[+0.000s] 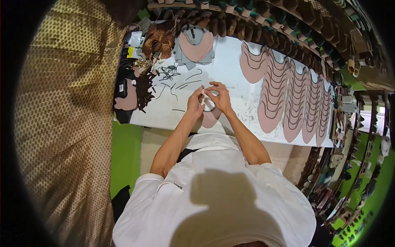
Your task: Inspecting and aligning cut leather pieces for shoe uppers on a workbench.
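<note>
A pink curved shoe-upper piece [211, 119] lies at the table's near edge below my hands, a dark line following its inner curve. My left hand [196, 102] is closed at the left upper end of this piece, thumb and fingertips pinched together. Close beside it, my right hand [219, 98] has its thumb and fingers drawn together near the same spot. What lies between the right fingertips is too small to make out. Loose dark strips [187, 85] are scattered beyond my left hand, and one short strip [178, 110] rests left of my wrist.
Overlapping rows of pink pieces [272, 117] with dark-lined curves cover the table's right side. A grey-and-pink stack [196, 48] sits at the back. Brown strips [145, 88] are heaped at left, near leopard-print material [158, 41]. Shoe racks [284, 20] curve behind; a patterned gold curtain [66, 123] hangs left.
</note>
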A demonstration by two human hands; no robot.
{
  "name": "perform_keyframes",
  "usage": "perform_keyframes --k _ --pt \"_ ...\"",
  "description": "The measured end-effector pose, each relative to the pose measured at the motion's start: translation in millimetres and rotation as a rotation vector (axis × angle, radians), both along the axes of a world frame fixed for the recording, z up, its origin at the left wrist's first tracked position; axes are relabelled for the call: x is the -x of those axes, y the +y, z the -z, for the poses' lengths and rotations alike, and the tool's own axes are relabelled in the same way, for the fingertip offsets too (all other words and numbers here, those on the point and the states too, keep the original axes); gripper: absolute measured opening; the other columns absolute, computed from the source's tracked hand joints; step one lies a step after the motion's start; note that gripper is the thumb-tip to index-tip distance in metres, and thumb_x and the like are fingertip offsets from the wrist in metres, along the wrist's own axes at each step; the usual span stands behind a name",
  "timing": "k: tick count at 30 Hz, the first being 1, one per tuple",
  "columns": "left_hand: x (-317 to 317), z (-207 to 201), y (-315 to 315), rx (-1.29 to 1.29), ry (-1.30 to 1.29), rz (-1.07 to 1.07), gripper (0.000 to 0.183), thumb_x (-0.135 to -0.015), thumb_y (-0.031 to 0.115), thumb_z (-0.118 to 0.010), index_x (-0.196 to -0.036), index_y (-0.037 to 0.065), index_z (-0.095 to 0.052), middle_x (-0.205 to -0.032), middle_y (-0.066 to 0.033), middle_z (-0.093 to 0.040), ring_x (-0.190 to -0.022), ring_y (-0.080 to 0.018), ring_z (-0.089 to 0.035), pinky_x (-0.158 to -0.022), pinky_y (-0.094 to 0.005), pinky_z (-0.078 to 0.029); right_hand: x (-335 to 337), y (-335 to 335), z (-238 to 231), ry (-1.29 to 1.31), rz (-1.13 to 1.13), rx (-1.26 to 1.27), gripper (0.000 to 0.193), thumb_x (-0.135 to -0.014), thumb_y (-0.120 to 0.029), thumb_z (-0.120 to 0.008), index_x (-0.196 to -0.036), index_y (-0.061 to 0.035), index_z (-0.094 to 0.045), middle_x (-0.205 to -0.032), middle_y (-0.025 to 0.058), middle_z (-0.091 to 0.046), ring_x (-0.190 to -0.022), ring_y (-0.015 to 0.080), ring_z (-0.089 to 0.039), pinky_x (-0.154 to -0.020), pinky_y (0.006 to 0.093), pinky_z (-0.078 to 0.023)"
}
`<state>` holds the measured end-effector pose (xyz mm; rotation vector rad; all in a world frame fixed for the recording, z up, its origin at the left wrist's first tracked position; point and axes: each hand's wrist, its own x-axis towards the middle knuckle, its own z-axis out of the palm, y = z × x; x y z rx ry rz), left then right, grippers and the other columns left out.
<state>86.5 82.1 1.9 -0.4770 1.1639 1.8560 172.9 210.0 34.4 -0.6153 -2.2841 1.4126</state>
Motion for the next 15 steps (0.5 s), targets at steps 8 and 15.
perform_keyframes --k 8,15 --pt "-46.6 28.3 -27.5 0.654 1.477 0.527 0.039 -0.093 0.016 -0.072 -0.131 0.009 -0.072 -0.151 -0.0264 -0.054 -0.133 -0.042 -0.054 -0.116 -0.0517 -0.039 -34.4 71.5 -0.1 -0.294 -0.333 -0.376 0.016 -0.091 -0.022 -0.075 -0.097 -0.0092 -0.081 -0.117 0.0082 -0.074 -0.096 0.032 -0.073 -0.084 0.0437 -0.058" --pt "-81.1 23.8 -13.4 0.665 1.582 0.587 0.036 -0.09 0.015 -0.074 -0.124 0.006 -0.073 -0.149 -0.0304 -0.053 -0.14 -0.0509 -0.046 -0.117 -0.0549 -0.038 -17.8 107.4 9.2 -0.318 -0.74 -0.608 0.01 -0.086 -0.016 -0.074 -0.09 -0.0063 -0.076 -0.11 0.0076 -0.073 -0.097 0.032 -0.072 -0.079 0.0451 -0.059"
